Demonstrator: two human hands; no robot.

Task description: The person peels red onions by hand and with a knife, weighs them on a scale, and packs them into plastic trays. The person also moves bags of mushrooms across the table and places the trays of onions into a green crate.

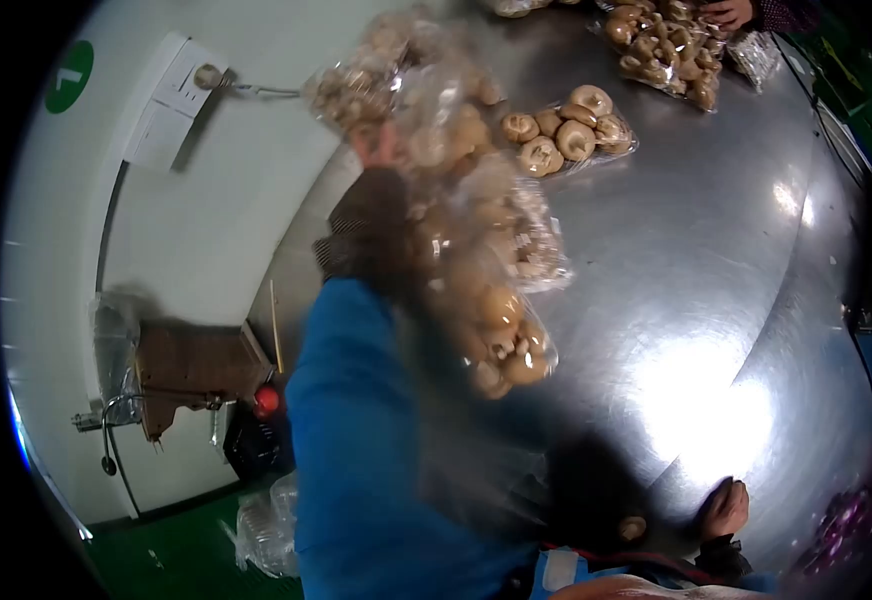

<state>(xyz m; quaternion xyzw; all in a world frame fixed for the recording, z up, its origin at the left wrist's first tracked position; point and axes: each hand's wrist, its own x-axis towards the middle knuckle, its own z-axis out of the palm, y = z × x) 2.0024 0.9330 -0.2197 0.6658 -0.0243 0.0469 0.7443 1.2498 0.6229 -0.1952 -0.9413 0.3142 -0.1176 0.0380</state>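
Observation:
My left hand (381,145), smeared by motion, reaches out at the end of a blue sleeve and touches the bagged mushrooms (356,90) at the upper left of the steel table (676,220). Its grip cannot be made out. More clear bags of mushrooms (521,350) lie below and right of it, partly blurred. Another bag of mushrooms (571,135) rests farther right. Near the table's front edge is my right hand (726,510), its fingers curled; whether they hold anything is hidden. A single mushroom (633,527) shows to its left.
Another person's hand (728,14) touches a large bag of mushrooms (664,50) at the top right. A brown box (201,365) stands against the wall at left, beside a red ball-like object (267,401). Purple shiny material (846,525) shows at lower right.

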